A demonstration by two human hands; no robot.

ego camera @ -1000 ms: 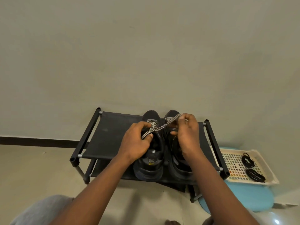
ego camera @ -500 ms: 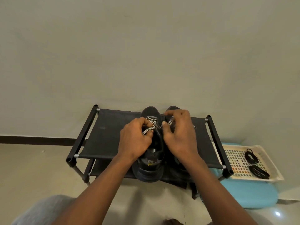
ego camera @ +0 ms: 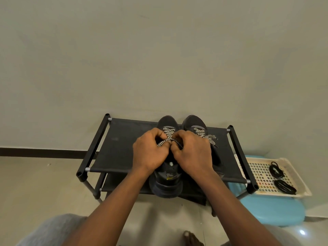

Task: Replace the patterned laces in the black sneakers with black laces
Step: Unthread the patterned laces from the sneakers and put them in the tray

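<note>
Two black sneakers stand side by side on a black shoe rack (ego camera: 122,144), toes toward the wall. The left sneaker (ego camera: 167,183) carries a black-and-white patterned lace (ego camera: 168,134) crossed over its tongue. My left hand (ego camera: 150,151) pinches one strand of that lace and my right hand (ego camera: 192,153) pinches the other, thumbs nearly touching over the shoe's middle. The right sneaker (ego camera: 194,122) is mostly hidden under my right hand; its patterned lace (ego camera: 208,137) trails out to the right. Two coiled black laces (ego camera: 284,186) lie in a tray at the right.
The cream perforated tray (ego camera: 262,173) rests on a light-blue stool (ego camera: 271,212) right of the rack. A plain wall stands directly behind the rack. The rack has a lower shelf. Pale floor stretches to the left, and grey fabric shows at the bottom left.
My right hand came in from over the right sneaker to the left sneaker's lace. The strand that stretched across between the shoes is now short, and both hands are close together.
</note>
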